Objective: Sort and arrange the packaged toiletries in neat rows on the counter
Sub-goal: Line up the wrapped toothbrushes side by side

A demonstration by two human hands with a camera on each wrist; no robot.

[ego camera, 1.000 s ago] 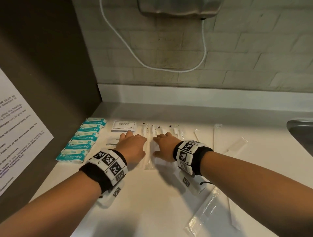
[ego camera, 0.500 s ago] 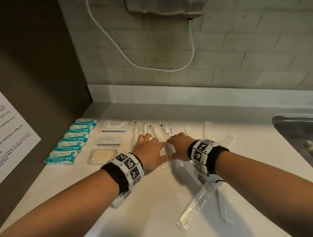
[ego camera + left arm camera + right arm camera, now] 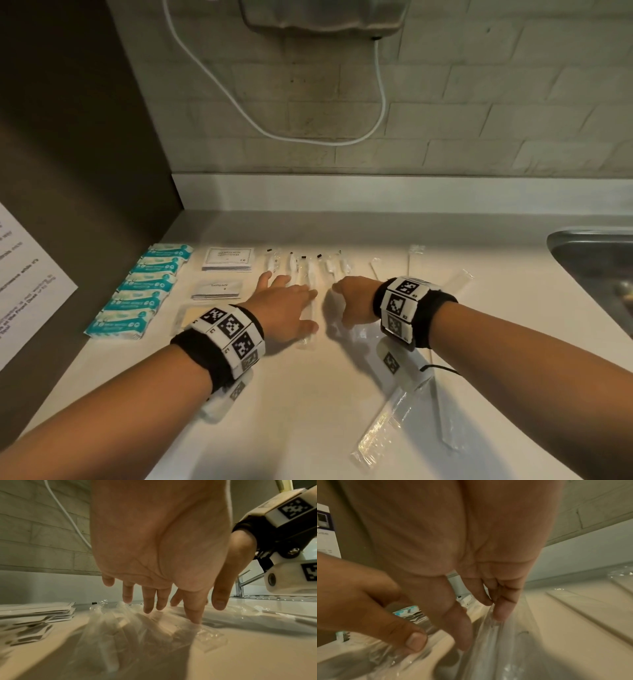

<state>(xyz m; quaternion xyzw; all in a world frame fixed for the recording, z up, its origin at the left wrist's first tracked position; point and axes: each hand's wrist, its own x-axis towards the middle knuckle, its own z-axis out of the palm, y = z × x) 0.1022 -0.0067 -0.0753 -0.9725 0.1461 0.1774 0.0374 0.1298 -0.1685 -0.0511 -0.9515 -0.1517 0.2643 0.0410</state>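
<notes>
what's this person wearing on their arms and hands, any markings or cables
Both forearms are bare, no sleeves or gloves. The left hand and right hand each sit ahead of a black wrist strap ringed with white blocks carrying black square codes. A white camera housing hangs under the right wrist, with a thin black cable.

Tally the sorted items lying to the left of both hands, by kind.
Teal packets: 5
White sachet stacks: 2
Clear-wrapped pale block: 1
Total: 8
</notes>
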